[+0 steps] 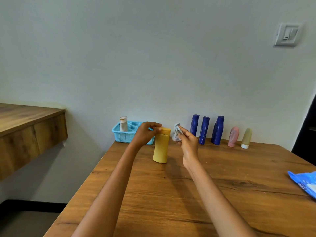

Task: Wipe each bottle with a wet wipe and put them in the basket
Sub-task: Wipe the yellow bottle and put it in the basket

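Gripping the cap end of one yellow bottle (160,146) upright on the table (188,194), left hand (145,134) fingers curled; right hand (187,142) pinches one crumpled wipe (176,133). Three blue bottles (203,130), one pink (233,136), one beige (246,138) waiting; one white bottle (123,123) in the basket (125,136).

head | 1 view | forward-down over table (171,194) | faces wall (153,57)

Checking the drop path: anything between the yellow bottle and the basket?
Nothing on the table between them. The yellow bottle stands just right of the blue basket; only the left hand gripping its top overlaps that side. One white bottle already sits in the basket's left end.
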